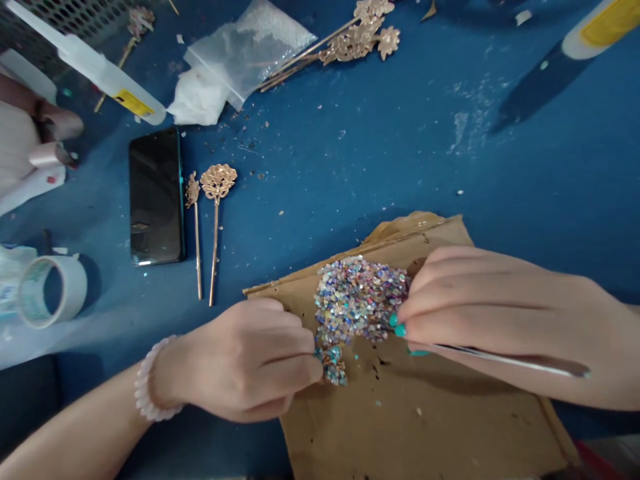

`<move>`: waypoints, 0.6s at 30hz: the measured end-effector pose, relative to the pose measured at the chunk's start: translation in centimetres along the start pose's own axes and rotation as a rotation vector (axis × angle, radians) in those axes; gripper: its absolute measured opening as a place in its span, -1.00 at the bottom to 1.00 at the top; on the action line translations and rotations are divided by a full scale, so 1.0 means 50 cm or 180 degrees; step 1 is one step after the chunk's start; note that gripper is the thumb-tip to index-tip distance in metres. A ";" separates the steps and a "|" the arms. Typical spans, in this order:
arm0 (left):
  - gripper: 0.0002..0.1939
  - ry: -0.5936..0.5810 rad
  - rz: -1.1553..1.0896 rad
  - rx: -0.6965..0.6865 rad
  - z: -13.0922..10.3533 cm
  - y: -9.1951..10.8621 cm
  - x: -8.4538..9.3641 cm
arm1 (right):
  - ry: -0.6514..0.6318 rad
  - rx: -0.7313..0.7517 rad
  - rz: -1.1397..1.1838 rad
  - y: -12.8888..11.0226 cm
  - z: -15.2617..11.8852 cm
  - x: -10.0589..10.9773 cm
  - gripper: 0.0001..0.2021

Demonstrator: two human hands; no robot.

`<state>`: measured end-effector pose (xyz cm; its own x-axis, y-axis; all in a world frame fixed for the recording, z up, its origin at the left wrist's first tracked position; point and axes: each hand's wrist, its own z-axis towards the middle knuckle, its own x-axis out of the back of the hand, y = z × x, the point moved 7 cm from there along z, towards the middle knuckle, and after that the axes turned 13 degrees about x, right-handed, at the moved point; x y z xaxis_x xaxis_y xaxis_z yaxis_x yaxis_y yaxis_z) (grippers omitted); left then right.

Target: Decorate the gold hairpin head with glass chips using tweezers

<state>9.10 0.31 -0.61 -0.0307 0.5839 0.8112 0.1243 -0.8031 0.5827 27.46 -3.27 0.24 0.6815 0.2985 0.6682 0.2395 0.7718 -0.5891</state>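
Note:
My left hand (265, 363) is closed, pinching a small ornament (334, 367) set with teal stones on gold-coloured metal. Part of the ornament is hidden behind my fingers. A pile of multicoloured rhinestones (355, 300) lies just beyond it on a piece of brown cardboard (400, 427). At the pile's right edge my right hand (480, 313) is closed around a thin silvery metal tool (515, 360). The tool's rear end sticks out to the right under the hand, and its working tip is hidden by my fingers, so its kind is unclear.
Two gold-coloured hairpins (216, 220) lie beside a black phone (156, 197). A tape roll (53, 290) is at left. Farther back are a glue bottle (110, 77), a plastic bag (250, 47), more hairpins (350, 43) and another bottle (600, 30). Another person's hand (53, 127) is at far left.

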 end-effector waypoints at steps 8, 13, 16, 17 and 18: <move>-0.80 -0.0013 -0.0034 0.0001 -0.002 -0.004 -0.002 | 0.0522 -0.0103 -0.0255 -0.001 0.009 0.010 -0.74; -0.81 -0.0003 -0.0026 0.0005 0.001 -0.006 -0.002 | 0.0499 -0.0167 -0.0274 0.001 0.010 0.001 -0.78; -0.83 0.0003 -0.0033 -0.0008 0.000 -0.006 -0.002 | 0.0684 -0.0171 -0.0280 0.001 0.008 0.001 -0.81; -0.83 -0.0001 -0.0037 -0.0009 -0.001 -0.005 -0.002 | 0.0621 -0.0176 -0.0279 0.002 0.010 0.000 -0.84; -0.84 -0.0007 -0.0042 -0.0008 -0.002 -0.005 -0.002 | 0.0515 -0.0171 -0.0278 0.002 0.012 -0.001 -0.86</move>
<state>8.99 0.44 -0.86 -0.0301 0.5948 0.8033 0.1215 -0.7955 0.5936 27.04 -2.88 0.40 0.7578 0.1340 0.6385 0.3364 0.7584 -0.5583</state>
